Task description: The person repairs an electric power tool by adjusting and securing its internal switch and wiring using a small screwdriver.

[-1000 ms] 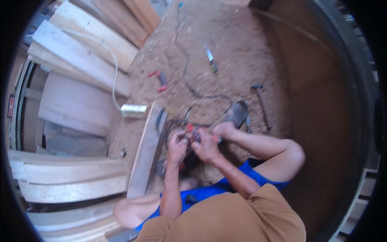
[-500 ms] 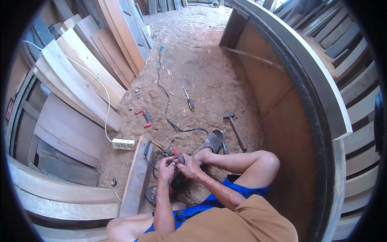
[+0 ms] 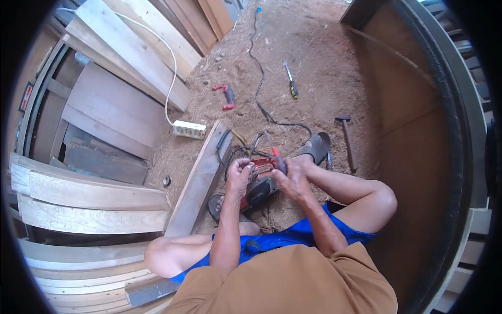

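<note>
My right hand (image 3: 294,179) is wrapped around the dark-and-red handle of a screwdriver (image 3: 280,163), whose thin shaft points up and away from me. To its left, my left hand (image 3: 239,175) is closed in a pinch at the edge of an opened power tool; whatever sits between those fingers is too small to make out. The power tool (image 3: 261,192), with a black body and red housing, lies between my feet. Its exposed red part shows between my two hands. Dark cables loop on the ground just beyond my left hand.
A loose red-and-grey handle cover (image 3: 228,97), another screwdriver (image 3: 291,83) and a hammer (image 3: 348,142) lie on the sawdust-covered ground. A white power strip (image 3: 189,129) rests beside a wooden beam (image 3: 201,175). Boards are stacked on the left; a large wooden panel (image 3: 413,157) stands on the right.
The view has tilted down and shifted left, so things appear higher and farther right. My hands have moved apart, and the red opening of the power tool now shows between them.
</note>
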A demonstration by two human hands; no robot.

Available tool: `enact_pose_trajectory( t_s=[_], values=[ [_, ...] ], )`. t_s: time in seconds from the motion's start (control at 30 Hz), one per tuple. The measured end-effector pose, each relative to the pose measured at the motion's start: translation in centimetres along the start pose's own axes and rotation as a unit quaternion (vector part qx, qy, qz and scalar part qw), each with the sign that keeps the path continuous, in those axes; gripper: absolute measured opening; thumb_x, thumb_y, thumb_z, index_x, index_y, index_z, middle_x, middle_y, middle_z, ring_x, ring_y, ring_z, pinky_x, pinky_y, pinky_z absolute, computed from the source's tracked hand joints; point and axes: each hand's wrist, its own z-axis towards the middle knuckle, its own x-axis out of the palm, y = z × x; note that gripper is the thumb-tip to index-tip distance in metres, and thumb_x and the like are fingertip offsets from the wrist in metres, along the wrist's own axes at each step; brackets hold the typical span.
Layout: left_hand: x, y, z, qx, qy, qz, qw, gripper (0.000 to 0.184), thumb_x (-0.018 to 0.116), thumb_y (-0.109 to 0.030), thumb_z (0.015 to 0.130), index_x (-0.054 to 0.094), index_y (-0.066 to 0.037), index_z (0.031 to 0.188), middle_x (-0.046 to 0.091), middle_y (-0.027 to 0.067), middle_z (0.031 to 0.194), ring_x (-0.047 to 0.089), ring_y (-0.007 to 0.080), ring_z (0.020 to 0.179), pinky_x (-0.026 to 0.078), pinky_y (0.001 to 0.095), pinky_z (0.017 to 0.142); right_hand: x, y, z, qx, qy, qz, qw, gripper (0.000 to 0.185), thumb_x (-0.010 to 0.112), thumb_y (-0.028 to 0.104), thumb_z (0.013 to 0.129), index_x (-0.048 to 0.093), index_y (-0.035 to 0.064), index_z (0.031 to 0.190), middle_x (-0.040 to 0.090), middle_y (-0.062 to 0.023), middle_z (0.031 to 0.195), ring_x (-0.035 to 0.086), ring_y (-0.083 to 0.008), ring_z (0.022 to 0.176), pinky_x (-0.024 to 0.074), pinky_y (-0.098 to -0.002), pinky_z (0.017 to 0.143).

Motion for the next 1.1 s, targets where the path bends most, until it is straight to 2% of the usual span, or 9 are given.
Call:
enact_pose_trajectory(
  t_s=[0.3, 0.4, 0.6, 0.7, 0.77, 0.83, 0.87, 0.93, 1.1],
  values=[
    [0.9, -0.8, 0.1, 0.027, 0.008, -0.067, 0.997, 0.026, 0.064, -0.002, 0.099, 0.057, 0.000, 0.124, 0.070, 0.0110, 0.113, 0.070, 0.0142, 0.097, 0.063, 0.0305, 0.084, -0.7, -2.4, 2.5, 0.033, 0.003, -0.036, 0.999, 0.035, 0.066, 0.025, 0.091, 0.061, -0.0031, 0.111, 0.069, -0.0228, 0.095, 0.069, -0.0369, 0.091, 0.0529, -0.0468, 0.084],
    [0.8, -0.8, 0.2, 0.020, 0.007, -0.069, 0.997, 0.027, 0.065, -0.002, 0.098, 0.057, 0.001, 0.124, 0.070, 0.0110, 0.113, 0.070, 0.0141, 0.097, 0.062, 0.0295, 0.086, 1.3, -3.5, 3.4, -0.016, -0.017, 0.089, 0.996, 0.027, 0.066, 0.017, 0.091, 0.060, -0.0035, 0.108, 0.070, -0.0137, 0.097, 0.066, -0.0240, 0.087, 0.0533, -0.0391, 0.082],
    [0.8, -1.0, 0.3, 0.025, 0.009, -0.071, 0.997, 0.025, 0.065, -0.001, 0.099, 0.058, 0.001, 0.123, 0.071, 0.0119, 0.113, 0.070, 0.0143, 0.096, 0.061, 0.0292, 0.084, 3.0, -2.8, 4.7, -0.054, 0.016, 0.094, 0.994, 0.027, 0.061, 0.007, 0.090, 0.058, -0.0036, 0.114, 0.073, -0.0157, 0.108, 0.072, -0.0246, 0.098, 0.0569, -0.0384, 0.089],
    [0.3, -0.4, 0.2, 0.023, -0.001, -0.019, 1.000, 0.025, 0.063, 0.000, 0.099, 0.057, 0.000, 0.123, 0.071, 0.0123, 0.111, 0.071, 0.0157, 0.097, 0.062, 0.0305, 0.082, 4.0, 0.0, 4.1, 0.015, 0.022, 0.266, 0.964, 0.019, 0.061, -0.004, 0.087, 0.058, -0.0047, 0.106, 0.070, -0.0149, 0.093, 0.073, -0.0233, 0.094, 0.0642, -0.0394, 0.073],
    [0.8, -1.4, 0.5, 0.026, -0.011, 0.002, 1.000, 0.024, 0.062, 0.000, 0.099, 0.058, -0.001, 0.122, 0.071, 0.0117, 0.108, 0.072, 0.0155, 0.093, 0.063, 0.0303, 0.076, 4.1, 0.4, 4.2, -0.024, 0.032, 0.162, 0.986, 0.019, 0.063, -0.008, 0.087, 0.058, -0.0050, 0.105, 0.068, -0.0137, 0.087, 0.073, -0.0190, 0.089, 0.0650, -0.0370, 0.062],
    [1.2, -0.7, 0.6, 0.031, -0.009, 0.003, 0.999, 0.020, 0.063, -0.002, 0.100, 0.059, -0.002, 0.120, 0.071, 0.0103, 0.105, 0.072, 0.0141, 0.086, 0.063, 0.0289, 0.066, 5.9, -2.0, 4.7, -0.084, -0.009, 0.029, 0.996, 0.021, 0.068, -0.001, 0.084, 0.060, -0.0002, 0.103, 0.070, -0.0203, 0.091, 0.075, -0.0338, 0.082, 0.0611, -0.0453, 0.072],
    [0.8, 0.3, 1.2, 0.036, -0.003, 0.012, 0.999, 0.019, 0.063, -0.003, 0.101, 0.060, -0.003, 0.119, 0.072, 0.0097, 0.103, 0.071, 0.0136, 0.082, 0.063, 0.0284, 0.061, 5.8, -1.4, 4.6, -0.003, 0.034, 0.058, 0.998, 0.025, 0.070, 0.004, 0.082, 0.060, 0.0023, 0.105, 0.070, -0.0227, 0.094, 0.073, -0.0423, 0.090, 0.0569, -0.0505, 0.078],
    [1.3, 0.2, 1.1, 0.029, -0.034, 0.027, 0.999, 0.016, 0.063, 0.000, 0.100, 0.061, 0.001, 0.115, 0.073, 0.0115, 0.102, 0.072, 0.0166, 0.089, 0.063, 0.0304, 0.074, 5.5, -0.7, 4.9, -0.028, 0.034, -0.049, 0.998, 0.033, 0.071, 0.015, 0.084, 0.058, 0.0035, 0.112, 0.071, -0.0243, 0.096, 0.071, -0.0458, 0.095, 0.0541, -0.0554, 0.080],
    [1.9, -1.0, -0.5, -0.005, -0.009, -0.005, 1.000, 0.017, 0.070, -0.008, 0.100, 0.062, -0.001, 0.113, 0.072, 0.0066, 0.094, 0.069, 0.0111, 0.077, 0.060, 0.0269, 0.068, 5.0, -0.4, 4.3, -0.053, 0.025, -0.032, 0.998, 0.034, 0.070, 0.015, 0.083, 0.056, 0.0020, 0.111, 0.071, -0.0278, 0.093, 0.069, -0.0496, 0.092, 0.0513, -0.0594, 0.081]
  ],
)
